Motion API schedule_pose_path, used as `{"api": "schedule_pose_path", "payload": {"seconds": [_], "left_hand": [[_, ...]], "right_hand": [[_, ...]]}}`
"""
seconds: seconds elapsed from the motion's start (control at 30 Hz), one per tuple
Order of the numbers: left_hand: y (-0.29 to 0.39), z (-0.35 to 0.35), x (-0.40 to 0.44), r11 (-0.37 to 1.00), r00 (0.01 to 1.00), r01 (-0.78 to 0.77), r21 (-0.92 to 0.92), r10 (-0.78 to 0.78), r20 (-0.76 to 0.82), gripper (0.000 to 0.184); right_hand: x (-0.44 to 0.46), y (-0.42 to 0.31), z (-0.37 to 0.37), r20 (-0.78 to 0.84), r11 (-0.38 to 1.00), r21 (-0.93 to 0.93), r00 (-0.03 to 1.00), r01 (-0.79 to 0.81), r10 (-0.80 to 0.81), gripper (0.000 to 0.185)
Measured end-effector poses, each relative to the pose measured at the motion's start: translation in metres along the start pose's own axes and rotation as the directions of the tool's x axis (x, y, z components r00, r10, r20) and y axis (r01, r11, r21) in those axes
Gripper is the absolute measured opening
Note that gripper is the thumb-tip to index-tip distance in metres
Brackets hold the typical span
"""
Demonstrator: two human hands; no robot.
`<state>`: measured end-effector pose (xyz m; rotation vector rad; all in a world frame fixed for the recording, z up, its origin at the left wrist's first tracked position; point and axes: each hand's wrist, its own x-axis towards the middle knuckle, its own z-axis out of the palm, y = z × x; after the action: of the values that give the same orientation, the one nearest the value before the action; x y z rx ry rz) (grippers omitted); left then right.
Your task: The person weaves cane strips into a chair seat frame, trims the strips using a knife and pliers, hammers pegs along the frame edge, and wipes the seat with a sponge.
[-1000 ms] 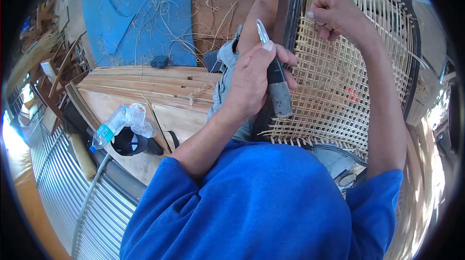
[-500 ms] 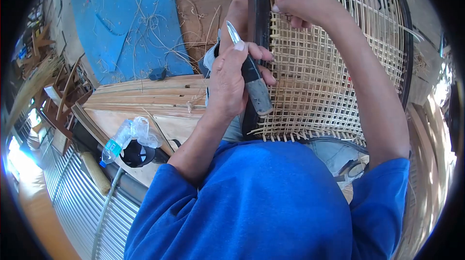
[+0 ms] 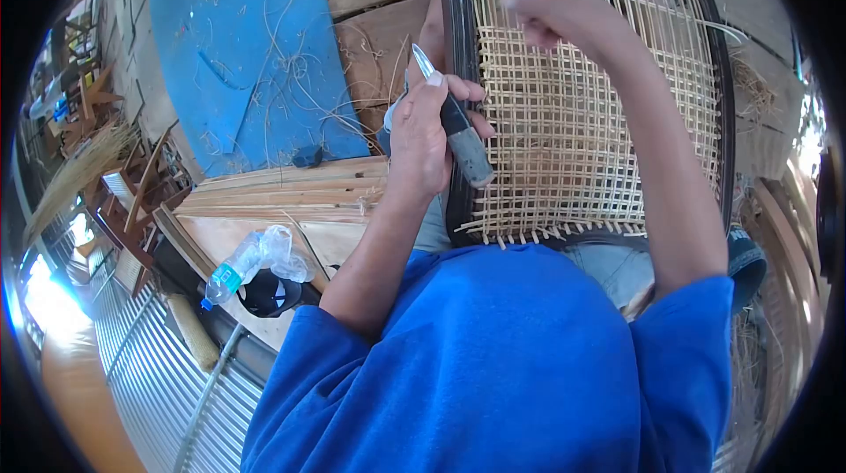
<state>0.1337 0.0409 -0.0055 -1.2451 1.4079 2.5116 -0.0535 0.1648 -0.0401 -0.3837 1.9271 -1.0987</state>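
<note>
My left hand [image 3: 427, 134] is closed around a knife [image 3: 465, 143] with a black and grey handle. The knife's shiny blade points up and away, past my thumb. Beneath both hands is a woven cane panel [image 3: 564, 138] in a dark wooden frame [image 3: 462, 24], resting over my lap. Its near part is a tight open grid; long loose strands run across the far part. Over that far left part, my right hand [image 3: 560, 11] is held with its fingers curled, slightly blurred. Whether a strand lies between its fingers is too unclear to make out.
To the left lies a blue sheet [image 3: 229, 50] strewn with cane scraps, a small dark block [image 3: 307, 156] at its near edge. Closer are stacked wooden strips [image 3: 282, 195], a plastic bottle [image 3: 227, 279] and a black cap [image 3: 269, 295]. Corrugated metal [image 3: 154, 376] stands at lower left.
The view has shifted slightly, so the surroundings sit further right. My right hand has moved a little across the panel's far part. The left hand keeps the knife in the same grip.
</note>
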Motion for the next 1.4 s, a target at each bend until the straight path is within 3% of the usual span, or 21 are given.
{"api": "schedule_pose_path", "payload": {"seconds": [0.07,0.17,0.23,0.3,0.37,0.43,0.5,0.57,0.6,0.63,0.67,0.7,0.77,0.83,0.93,1.0,1.03,1.13,1.2,1.23,1.4], "left_hand": [[-0.002,0.001,-0.003,1.0,1.0,0.001,0.001,-0.001,-0.001,0.032],[-0.002,0.004,-0.006,0.997,0.999,-0.024,0.07,0.026,-0.027,0.033],[-0.007,-0.002,-0.007,0.934,0.977,-0.212,0.286,0.193,0.093,0.033],[-0.002,0.012,-0.03,0.982,0.977,-0.132,0.133,0.107,0.185,0.033],[-0.006,0.044,-0.067,0.919,0.93,-0.219,0.328,0.094,0.356,0.037],[-0.014,0.069,-0.088,0.766,0.801,-0.447,0.462,0.113,0.588,0.04],[-0.029,0.094,-0.112,0.715,0.742,-0.466,0.521,-0.004,0.67,0.04],[-0.039,0.112,-0.129,0.713,0.698,-0.4,0.577,-0.171,0.696,0.039],[-0.045,0.114,-0.127,0.706,0.647,-0.424,0.568,-0.202,0.735,0.039],[-0.049,0.116,-0.13,0.757,0.668,-0.334,0.562,-0.23,0.708,0.036],[-0.062,0.107,-0.12,0.759,0.62,-0.419,0.498,-0.161,0.768,0.031],[-0.062,0.102,-0.115,0.618,0.566,-0.612,0.494,-0.094,0.819,0.03],[-0.052,0.086,-0.122,0.568,0.629,-0.616,0.546,-0.063,0.775,0.029],[-0.026,0.061,-0.131,0.51,0.739,-0.561,0.653,-0.047,0.672,0.023],[-0.008,-0.01,-0.129,0.41,0.841,-0.537,0.737,0.327,0.431,0.019],[0.005,-0.074,-0.127,0.326,0.846,-0.421,0.846,0.477,0.238,0.019],[0.005,-0.113,-0.123,0.357,0.85,-0.325,0.876,0.516,0.105,0.018],[0.018,-0.211,-0.142,0.363,0.793,-0.009,0.932,0.57,-0.214,0.016],[0.024,-0.271,-0.163,0.262,0.715,0.206,0.943,0.618,-0.327,0.017],[0.018,-0.308,-0.172,0.3,0.672,0.243,0.922,0.634,-0.383,0.019],[-0.009,-0.393,-0.223,0.481,0.394,0.457,0.749,0.645,-0.655,0.022]], "right_hand": [[-0.044,0.011,-0.016,-0.158,0.984,0.169,0.987,0.06,-0.033,0.017],[-0.132,0.028,-0.027,-0.315,0.94,0.337,0.934,-0.054,0.167,0.015],[-0.194,0.052,-0.015,-0.382,0.868,0.491,0.876,-0.076,0.293,0.014],[-0.249,0.062,0.005,-0.283,0.771,0.629,0.895,-0.099,0.346,0.013],[-0.288,0.076,0.031,-0.261,0.826,0.56,0.931,-0.069,0.255,0.017],[-0.309,0.068,0.064,-0.257,0.721,0.692,0.942,0.022,0.217,0.033],[-0.308,0.071,0.097,-0.455,0.801,0.534,0.89,0.272,0.001,0.038],[-0.312,0.072,0.106,-0.454,0.785,0.546,0.891,0.291,-0.015,0.044],[-0.316,0.069,0.099,-0.353,0.741,0.645,0.933,0.187,0.071,0.046],[-0.316,0.065,0.091,-0.232,0.687,0.722,0.964,0.082,0.129,0.048],[-0.32,0.058,0.08,-0.257,0.716,0.697,0.946,0.038,0.199,0.045],[-0.32,0.071,0.083,-0.362,0.76,0.641,0.915,0.106,0.178,0.04],[-0.341,0.095,0.07,-0.513,0.934,0.337,0.81,-0.116,0.285,0.033],[-0.373,0.144,0.07,-0.624,0.919,0.376,0.7,-0.12,0.347,0.029],[-0.407,0.195,0.073,-0.558,0.9,0.342,0.712,-0.27,0.426,0.026],[-0.385,0.172,0.079,-0.504,0.93,0.288,0.79,-0.228,0.349,0.026],[-0.36,0.144,0.086,-0.492,0.954,0.253,0.828,-0.16,0.269,0.026],[-0.269,0.061,0.106,-0.473,0.982,0.153,0.881,0.107,-0.022,0.025],[-0.2,0.007,0.127,-0.492,0.954,0.102,0.848,0.282,-0.198,0.025],[-0.165,-0.016,0.138,-0.515,0.935,0.074,0.816,0.348,-0.263,0.025],[-0.03,-0.076,0.188,-0.664,0.912,-0.033,0.674,0.408,-0.325,0.024]]}}
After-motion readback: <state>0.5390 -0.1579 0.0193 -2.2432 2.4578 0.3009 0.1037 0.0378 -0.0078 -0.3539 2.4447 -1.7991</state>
